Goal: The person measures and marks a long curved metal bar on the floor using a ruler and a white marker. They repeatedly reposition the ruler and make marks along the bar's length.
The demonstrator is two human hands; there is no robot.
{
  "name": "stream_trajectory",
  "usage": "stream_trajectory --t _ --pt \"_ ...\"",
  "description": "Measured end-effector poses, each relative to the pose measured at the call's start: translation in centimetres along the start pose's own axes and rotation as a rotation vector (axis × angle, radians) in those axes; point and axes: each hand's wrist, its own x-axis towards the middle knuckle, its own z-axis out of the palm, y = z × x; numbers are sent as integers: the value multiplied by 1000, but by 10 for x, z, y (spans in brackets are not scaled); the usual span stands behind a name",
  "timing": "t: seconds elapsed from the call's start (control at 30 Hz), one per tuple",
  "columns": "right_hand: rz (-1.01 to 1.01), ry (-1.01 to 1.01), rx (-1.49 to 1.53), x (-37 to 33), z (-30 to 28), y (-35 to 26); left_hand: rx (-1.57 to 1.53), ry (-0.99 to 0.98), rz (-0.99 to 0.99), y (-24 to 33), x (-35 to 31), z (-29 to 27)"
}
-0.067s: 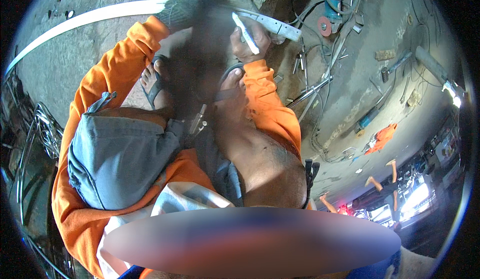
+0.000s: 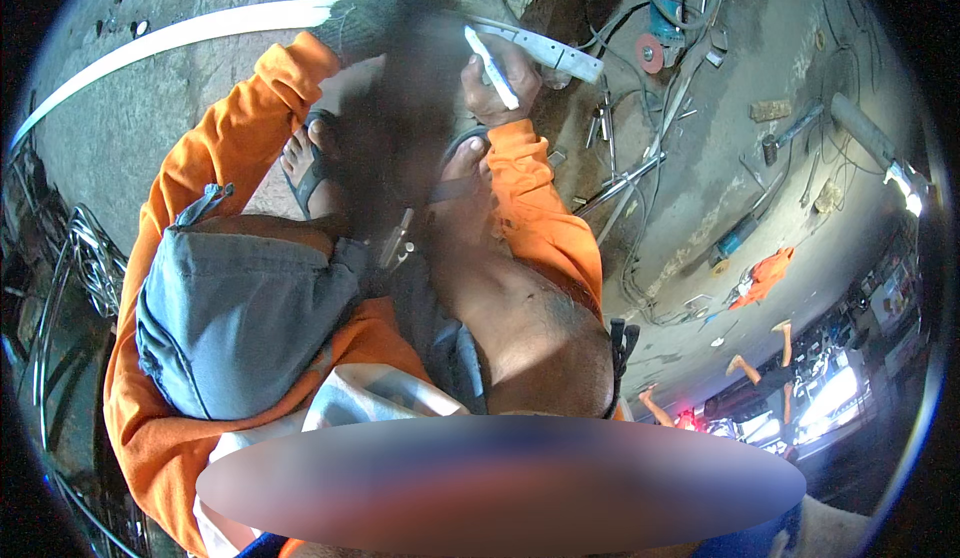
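Gloved left hand (image 2: 365, 20), at upper centre, meets a long pale strip (image 2: 180, 36) running in from the left edge; dark blur leaves its grip impossible to tell. Apart from it, the bare right hand (image 2: 508, 96) pinches a white stick (image 2: 491, 68) near a perforated bar (image 2: 552, 51), right of upper centre

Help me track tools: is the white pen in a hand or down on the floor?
In the right hand: the white pen shows slanted in its grip.
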Motion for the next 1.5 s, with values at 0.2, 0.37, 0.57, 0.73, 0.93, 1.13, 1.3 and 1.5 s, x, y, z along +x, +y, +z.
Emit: stream_trajectory --t 0.2,0.37,0.57,0.73,0.93,1.13,1.3,1.5 --pt "-19 -17 -50 -1 0 3 17 -34 23 1 3 -4" --pt "-28 -16 -70 -1 2 2 10 -71 -31 3 2 -4" --pt "11 -18 -62 -2 1 1 45 -55 -22 5 2 -4" --pt "-25 -10 -47 -2 1 4 11 -60 -37 8 3 -7" --pt "-10 -19 -45 -2 -2 3 9 -6 12 6 2 -7" --pt "4 -14 -31 -2 -2 0 -17 12 19 3 2 -3" --pt "12 -14 -35 -3 -6 -1 -4 -19 -12 9 2 -7" --pt "-10 -24 -44 -2 -4 1 -12 27 1 9 2 -6"
